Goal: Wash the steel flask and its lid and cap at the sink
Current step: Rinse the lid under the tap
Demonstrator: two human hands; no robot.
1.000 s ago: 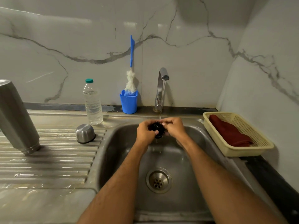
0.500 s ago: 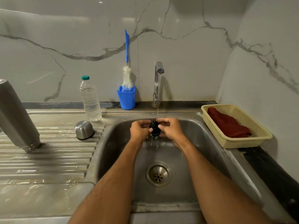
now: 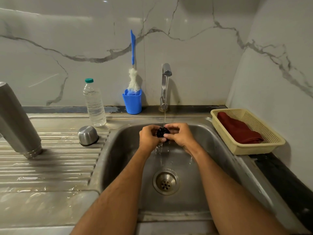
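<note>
While water runs, both hands' grip (image 3: 163,135) clasps the half-hidden black lid (image 3: 162,132).

Two hands, a left hand (image 3: 149,137) and a right hand (image 3: 180,135). One small black lid (image 3: 162,132) between them. One steel flask (image 3: 17,122). One shiny steel cap (image 3: 88,135). One sink (image 3: 211,167) with one drain (image 3: 166,182). One tap (image 3: 165,85) with one thin stream of water (image 3: 165,106). One water bottle (image 3: 94,102). One blue cup (image 3: 132,103) with one brush (image 3: 133,65) in it. One yellow basket (image 3: 264,146) with one red cloth (image 3: 238,128) inside.
</note>
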